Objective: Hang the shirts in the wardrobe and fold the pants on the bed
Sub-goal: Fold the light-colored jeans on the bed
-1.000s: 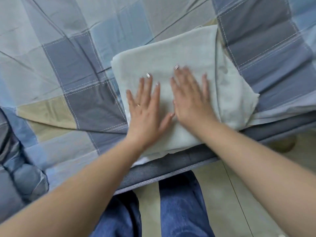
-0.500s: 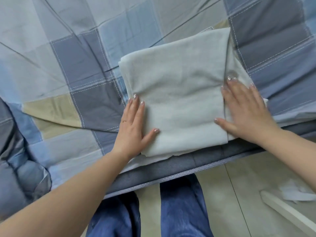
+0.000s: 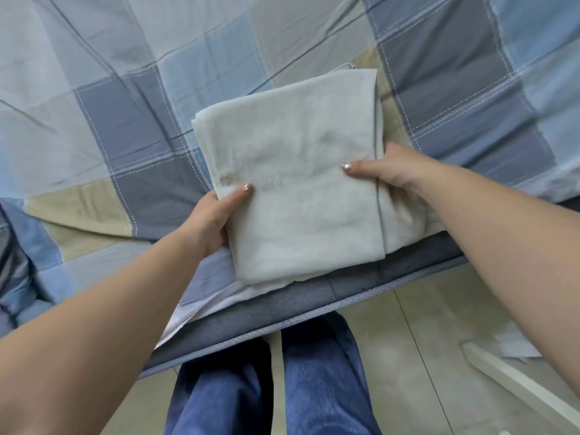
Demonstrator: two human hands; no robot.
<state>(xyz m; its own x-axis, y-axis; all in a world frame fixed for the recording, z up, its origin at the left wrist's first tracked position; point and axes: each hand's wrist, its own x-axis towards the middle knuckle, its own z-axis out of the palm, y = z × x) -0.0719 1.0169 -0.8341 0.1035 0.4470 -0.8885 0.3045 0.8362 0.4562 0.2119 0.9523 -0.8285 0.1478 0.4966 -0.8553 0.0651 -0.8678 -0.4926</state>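
Far left: crumpled blue-grey bedding (image 3: 18, 277) bunched at the frame's edge, on the bed (image 3: 125, 127) with its checked cover of blue, grey and beige squares. Left forearm rising from the lower left corner, bare, angled up and to the right. Left hand (image 3: 216, 218) at the left edge of the folded pants (image 3: 298, 183), thumb laid flat on top of the cloth with its painted nail pointing right, fingers tucked beneath the fold and hidden (so pinching the stack between thumb and fingers). Pale grey-green pants folded into a thick, near-square bundle, lying near the front edge of the bed, the near edge reaching just past the cover toward the dark blue mattress border (image 3: 314, 312). A looser layer of the same cloth sticking out along the right side of the bundle. Right hand (image 3: 389, 167) at the bundle's right edge, mirror of the left: thumb on top, nail pointing left, fingers curled under the cloth and out of sight, gripping it. Right forearm running down to the right edge of the frame. Below the bed, legs in blue jeans (image 3: 314, 387) standing on a pale tiled floor (image 3: 423, 324). Lower right: a white bar (image 3: 518, 384) and a scrap of white material (image 3: 514, 343), not clear enough to tell what.
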